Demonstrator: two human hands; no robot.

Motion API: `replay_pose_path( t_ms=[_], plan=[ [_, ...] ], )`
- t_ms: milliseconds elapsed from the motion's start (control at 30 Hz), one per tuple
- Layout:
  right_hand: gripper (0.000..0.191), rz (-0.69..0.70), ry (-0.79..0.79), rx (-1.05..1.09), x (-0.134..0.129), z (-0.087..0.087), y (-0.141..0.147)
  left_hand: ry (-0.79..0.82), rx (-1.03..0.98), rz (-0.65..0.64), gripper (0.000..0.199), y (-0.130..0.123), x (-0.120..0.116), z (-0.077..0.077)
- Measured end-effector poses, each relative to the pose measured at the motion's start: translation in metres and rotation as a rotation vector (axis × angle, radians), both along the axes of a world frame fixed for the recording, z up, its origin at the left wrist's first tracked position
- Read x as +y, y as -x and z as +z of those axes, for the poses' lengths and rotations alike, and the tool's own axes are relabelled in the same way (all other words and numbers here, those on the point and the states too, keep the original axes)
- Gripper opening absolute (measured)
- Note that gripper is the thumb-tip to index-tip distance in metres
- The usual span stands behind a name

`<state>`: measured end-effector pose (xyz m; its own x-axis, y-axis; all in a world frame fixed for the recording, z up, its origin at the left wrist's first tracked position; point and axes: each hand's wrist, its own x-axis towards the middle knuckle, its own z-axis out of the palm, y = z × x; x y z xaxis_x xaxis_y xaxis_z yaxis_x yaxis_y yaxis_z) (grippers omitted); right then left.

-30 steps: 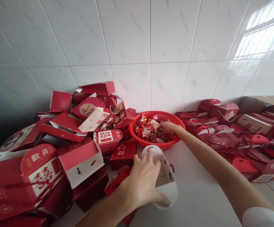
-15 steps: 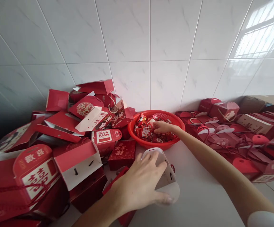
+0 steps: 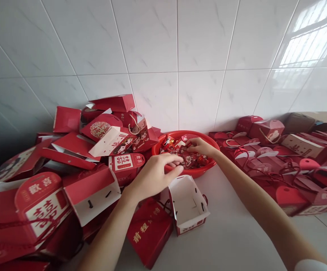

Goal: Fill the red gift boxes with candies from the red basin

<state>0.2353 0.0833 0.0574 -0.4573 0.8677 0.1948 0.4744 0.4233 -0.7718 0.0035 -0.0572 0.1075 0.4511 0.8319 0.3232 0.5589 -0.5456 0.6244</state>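
A red plastic basket [image 3: 214, 143] with wrapped candies [image 3: 169, 142] in it stands against the wall. My right hand [image 3: 201, 147] is inside it, fingertips closed on a dark red wrapped candy. My left hand [image 3: 159, 171] reaches over the basket's near left rim, thumb apart from the bent fingers, with nothing visible held. In front of the basket stands an open gift box [image 3: 188, 203], its white inside showing no contents. Beside it, a closed red box with gold characters [image 3: 150, 229] lies below my left wrist.
Red gift boxes, some open and tilted, are heaped on the left [image 3: 90, 188]. Rows of red boxes with cord handles [image 3: 265, 162] stand on the right, with a brown carton [image 3: 301, 122] behind them. A tiled wall [image 3: 152, 94] closes off the back.
My left hand has moved from above the open box to the basket's near rim, and the box's flaps no longer stand over its opening. My right hand stays in the basket, slightly shifted.
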Motion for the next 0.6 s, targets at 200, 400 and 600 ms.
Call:
replay_pose_path(
  t_ms=[200, 400, 600],
  plan=[
    [0.030, -0.120, 0.091, 0.261, -0.018, 0.004, -0.004, 0.126, -0.181, 0.044, 0.033, 0.003, 0.021, -0.013],
    [0.025, 0.144, -0.073, 0.450, -0.056, 0.027, 0.013, 0.341, -0.533, 0.135, 0.054, -0.001, 0.027, -0.011],
    [0.011, 0.281, -0.283, 0.408, -0.089, 0.044, 0.030, 0.554, -0.818, 0.040, 0.039, -0.005, 0.022, -0.004]
  ],
)
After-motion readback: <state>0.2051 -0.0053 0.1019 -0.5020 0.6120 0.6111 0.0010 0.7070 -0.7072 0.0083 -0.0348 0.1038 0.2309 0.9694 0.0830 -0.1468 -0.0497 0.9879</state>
